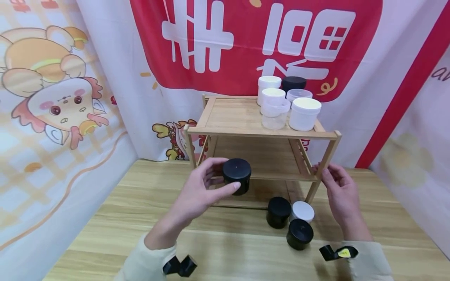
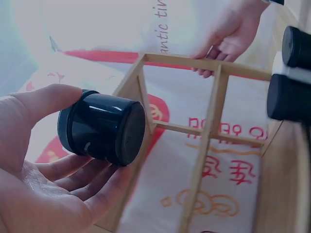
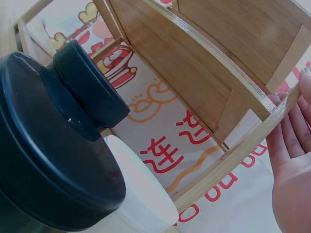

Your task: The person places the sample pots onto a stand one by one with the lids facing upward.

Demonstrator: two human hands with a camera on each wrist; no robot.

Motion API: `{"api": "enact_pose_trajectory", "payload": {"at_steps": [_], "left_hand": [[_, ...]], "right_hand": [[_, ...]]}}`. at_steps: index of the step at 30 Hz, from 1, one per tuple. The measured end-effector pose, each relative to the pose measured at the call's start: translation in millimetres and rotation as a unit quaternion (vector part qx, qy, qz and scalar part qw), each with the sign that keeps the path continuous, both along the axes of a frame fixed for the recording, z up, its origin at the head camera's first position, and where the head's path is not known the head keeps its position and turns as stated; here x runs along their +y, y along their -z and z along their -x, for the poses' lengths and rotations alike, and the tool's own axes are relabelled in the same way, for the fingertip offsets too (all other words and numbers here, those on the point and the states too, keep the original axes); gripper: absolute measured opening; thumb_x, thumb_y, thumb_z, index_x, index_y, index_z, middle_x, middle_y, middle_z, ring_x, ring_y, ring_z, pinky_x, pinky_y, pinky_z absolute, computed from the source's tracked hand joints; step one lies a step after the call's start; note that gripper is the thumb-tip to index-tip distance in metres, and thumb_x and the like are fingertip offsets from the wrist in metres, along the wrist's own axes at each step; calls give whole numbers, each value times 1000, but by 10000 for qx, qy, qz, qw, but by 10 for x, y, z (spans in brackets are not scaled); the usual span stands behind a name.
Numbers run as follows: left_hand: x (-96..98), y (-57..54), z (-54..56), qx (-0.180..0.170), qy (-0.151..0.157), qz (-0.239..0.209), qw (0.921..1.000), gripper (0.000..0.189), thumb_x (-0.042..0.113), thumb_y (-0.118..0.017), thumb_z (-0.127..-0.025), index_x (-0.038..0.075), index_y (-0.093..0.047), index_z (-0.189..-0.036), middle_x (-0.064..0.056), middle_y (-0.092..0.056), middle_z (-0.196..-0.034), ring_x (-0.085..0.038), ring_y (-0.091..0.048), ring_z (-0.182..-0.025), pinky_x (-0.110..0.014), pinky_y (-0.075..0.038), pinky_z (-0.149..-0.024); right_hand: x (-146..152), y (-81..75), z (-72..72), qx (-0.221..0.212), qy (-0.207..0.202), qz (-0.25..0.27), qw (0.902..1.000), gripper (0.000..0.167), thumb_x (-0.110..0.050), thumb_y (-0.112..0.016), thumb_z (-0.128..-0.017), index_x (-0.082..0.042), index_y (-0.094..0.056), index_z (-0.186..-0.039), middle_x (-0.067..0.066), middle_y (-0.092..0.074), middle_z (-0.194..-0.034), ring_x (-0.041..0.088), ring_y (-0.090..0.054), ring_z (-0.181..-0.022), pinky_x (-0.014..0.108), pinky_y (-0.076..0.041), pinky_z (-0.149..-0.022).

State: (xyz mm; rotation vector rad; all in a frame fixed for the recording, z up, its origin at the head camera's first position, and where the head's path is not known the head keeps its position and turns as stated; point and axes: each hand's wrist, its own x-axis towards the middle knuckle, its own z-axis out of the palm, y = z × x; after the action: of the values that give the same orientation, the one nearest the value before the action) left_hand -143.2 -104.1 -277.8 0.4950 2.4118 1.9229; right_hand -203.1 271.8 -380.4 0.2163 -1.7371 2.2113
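Observation:
My left hand (image 1: 200, 191) grips a black lidded jar (image 1: 237, 175) between thumb and fingers, held up in front of the wooden rack (image 1: 260, 133). In the left wrist view the same jar (image 2: 104, 127) lies sideways in that picture, its flat bottom facing right. At the rack's right front post, near middle-shelf height, my right hand (image 1: 341, 191) pinches the wood with thumb and fingers. The right wrist view shows those fingers (image 3: 291, 128) behind the rack's post, with the thumb in front.
On the table (image 1: 140, 234) by the rack's right foot stand two black jars (image 1: 279, 212) (image 1: 300, 234) and a white-lidded jar (image 1: 303, 212). Several white, clear and black containers (image 1: 306, 113) crowd the top shelf's right side. Printed cloth (image 1: 105, 23) hangs behind.

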Motion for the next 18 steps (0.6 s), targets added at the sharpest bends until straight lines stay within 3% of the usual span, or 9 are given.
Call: {"api": "enact_pose_trajectory", "payload": {"at_steps": [9, 18], "left_hand": [[25, -600, -5, 291, 36, 371, 9989, 58, 25, -83, -94, 20, -58, -146, -2, -67, -140, -24, -65, -128, -48, -55, -113], [93, -1054, 217, 358, -233, 466, 9980, 55, 29, -81, -95, 20, -58, -144, 0, -66, -138, -23, -66, -125, -46, -57, -107]], "right_hand": [[8, 4, -14, 108, -75, 168, 9998, 33, -15, -62, -109, -3, -64, -139, -1, -73, -123, 9, -72, -116, 15, -55, -104], [7, 16, -2, 132, -87, 206, 9997, 34, -14, -62, -108, -2, -64, -140, -1, -73, -124, 9, -72, -116, 16, -55, -104]]}}
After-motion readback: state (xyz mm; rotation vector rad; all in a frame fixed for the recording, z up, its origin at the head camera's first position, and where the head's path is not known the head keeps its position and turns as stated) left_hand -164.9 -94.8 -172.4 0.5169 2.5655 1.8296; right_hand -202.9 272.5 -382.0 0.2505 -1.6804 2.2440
